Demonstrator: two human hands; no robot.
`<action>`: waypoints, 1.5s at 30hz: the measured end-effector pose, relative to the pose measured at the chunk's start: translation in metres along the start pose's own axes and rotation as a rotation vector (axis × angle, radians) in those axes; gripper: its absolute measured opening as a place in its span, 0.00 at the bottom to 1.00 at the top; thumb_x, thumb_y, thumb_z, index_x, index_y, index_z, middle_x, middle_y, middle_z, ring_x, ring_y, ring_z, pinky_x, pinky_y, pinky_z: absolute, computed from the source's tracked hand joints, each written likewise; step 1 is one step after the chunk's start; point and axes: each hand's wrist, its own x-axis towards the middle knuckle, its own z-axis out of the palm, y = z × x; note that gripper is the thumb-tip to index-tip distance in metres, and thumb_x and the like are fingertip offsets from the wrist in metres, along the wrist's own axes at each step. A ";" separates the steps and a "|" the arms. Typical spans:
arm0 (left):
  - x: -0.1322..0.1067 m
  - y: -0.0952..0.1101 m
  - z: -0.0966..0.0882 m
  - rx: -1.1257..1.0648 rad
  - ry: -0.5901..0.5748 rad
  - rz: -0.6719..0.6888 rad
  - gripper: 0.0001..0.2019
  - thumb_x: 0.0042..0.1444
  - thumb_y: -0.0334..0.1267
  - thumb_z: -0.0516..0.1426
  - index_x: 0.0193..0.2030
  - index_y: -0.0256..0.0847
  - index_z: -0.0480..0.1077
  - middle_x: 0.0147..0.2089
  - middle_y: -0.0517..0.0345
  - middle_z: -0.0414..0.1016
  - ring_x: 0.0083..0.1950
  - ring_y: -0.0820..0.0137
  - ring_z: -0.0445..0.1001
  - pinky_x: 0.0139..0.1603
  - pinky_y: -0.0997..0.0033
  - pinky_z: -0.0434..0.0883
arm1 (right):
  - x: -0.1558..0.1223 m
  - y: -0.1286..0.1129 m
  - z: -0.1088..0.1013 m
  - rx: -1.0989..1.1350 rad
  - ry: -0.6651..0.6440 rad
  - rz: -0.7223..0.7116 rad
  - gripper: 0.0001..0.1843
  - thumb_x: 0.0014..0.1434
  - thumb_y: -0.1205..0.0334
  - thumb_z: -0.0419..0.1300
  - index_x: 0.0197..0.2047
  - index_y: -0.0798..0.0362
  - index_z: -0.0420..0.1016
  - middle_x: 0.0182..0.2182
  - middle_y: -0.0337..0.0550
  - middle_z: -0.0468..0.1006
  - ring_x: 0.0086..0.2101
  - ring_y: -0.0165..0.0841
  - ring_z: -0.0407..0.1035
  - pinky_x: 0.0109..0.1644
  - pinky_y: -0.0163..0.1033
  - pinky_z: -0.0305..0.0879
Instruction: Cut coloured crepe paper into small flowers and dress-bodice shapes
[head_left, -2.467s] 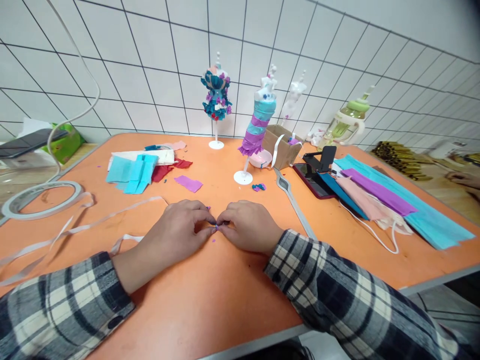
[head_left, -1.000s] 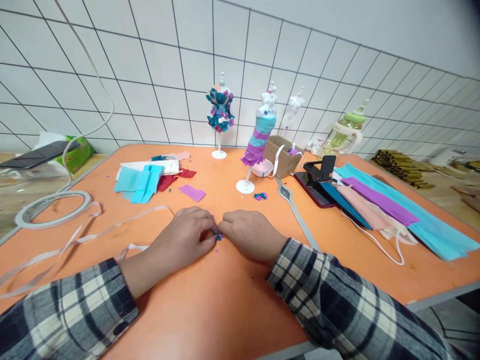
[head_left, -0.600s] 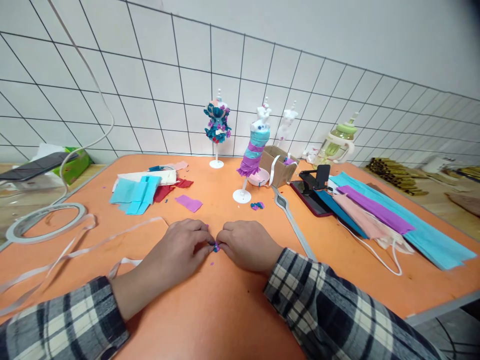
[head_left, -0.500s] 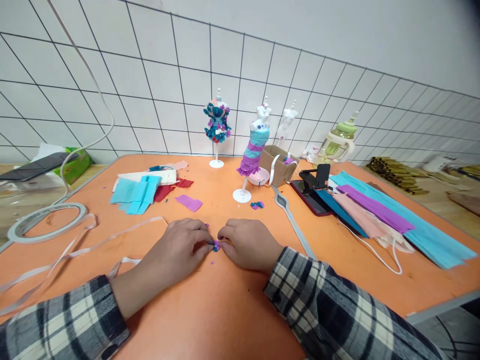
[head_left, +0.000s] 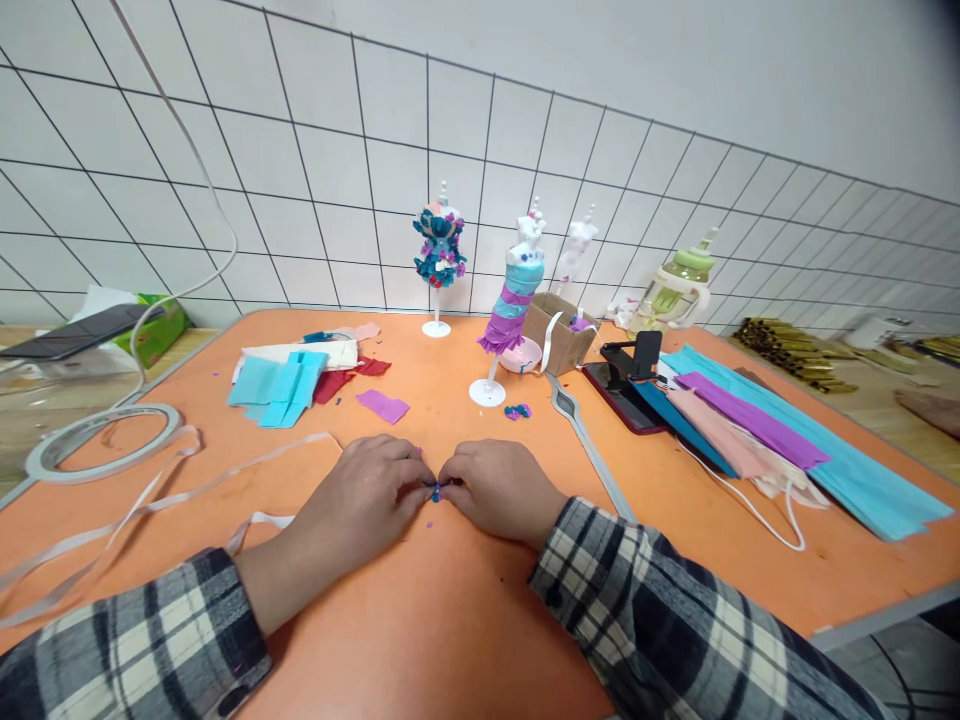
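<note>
Both hands meet low over the orange tabletop. My left hand is closed, its fingertips pinching a tiny purple and teal scrap piece. From the other side my right hand pinches the same piece, knuckles up; most of it is hidden by the fingers. A similar purple and teal piece lies beyond my right hand. Past my left hand rest a flat purple strip, light blue pieces and red scraps. One small mannequin wears a blue and purple wrapped dress.
Behind stand a teal-ruffled mannequin, a bare white mannequin and a cardboard box. A phone, coloured strips and a bottle are on the right. At left are a tape roll and ribbon.
The view has shifted slightly, so the table things sit a little further right. My hands have drawn marginally closer together around the small piece, which they still pinch.
</note>
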 end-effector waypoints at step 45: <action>0.005 0.003 -0.001 0.127 -0.007 0.140 0.08 0.56 0.29 0.53 0.34 0.41 0.73 0.34 0.54 0.76 0.41 0.59 0.73 0.48 0.56 0.66 | -0.002 0.001 -0.002 -0.023 -0.037 0.034 0.14 0.68 0.55 0.54 0.40 0.51 0.78 0.36 0.42 0.78 0.34 0.32 0.70 0.33 0.36 0.54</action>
